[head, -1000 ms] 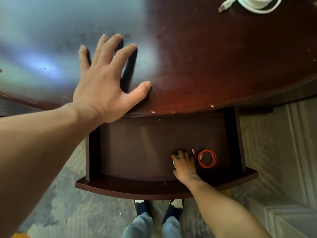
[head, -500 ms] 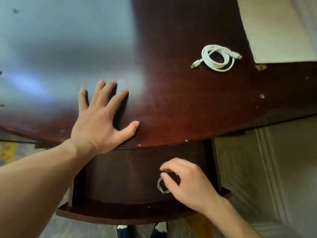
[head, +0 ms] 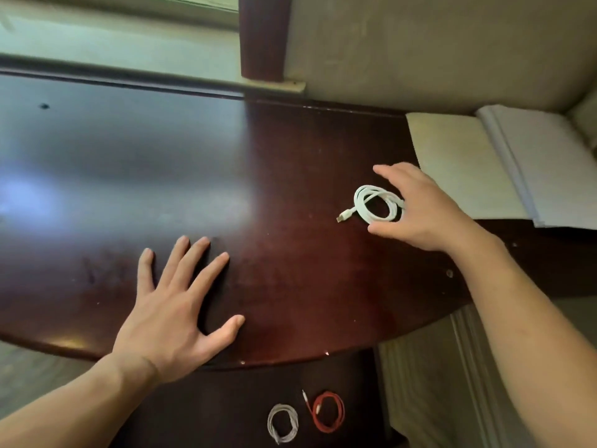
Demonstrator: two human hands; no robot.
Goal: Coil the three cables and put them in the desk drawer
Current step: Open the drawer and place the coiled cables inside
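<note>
Head view: the dark wooden desk (head: 290, 270) fills most of the frame, its curved near edge running from lower left up toward the right, where it ends beside pale panelling. The far edge meets a window sill and a wall. Much of the desk surface to the left and in the middle is bare and glossy, giving wide open room around both hands.

The left hand (head: 171, 315) lies flat on the desk near the front edge, fingers spread, its grip released and holding nothing.

The right hand (head: 416, 208) is over the right part of the desk, fingers and thumb curved in an open grip around the white cable (head: 376, 204), reaching around it but not clearly closed on it; whether the fingertips touch the coil cannot be told. The white cable lies coiled on the desk as a rough oval, its long axis running left to right, with one plug end sticking out toward the lower left, away from the hand.

Below the front edge the open drawer (head: 226, 415) shows. In it lie the grey cable (head: 282, 423), coiled, and just to its right the red cable (head: 328, 412), also coiled, a thin end pointing up and left. The two coils lie close but apart.
</note>
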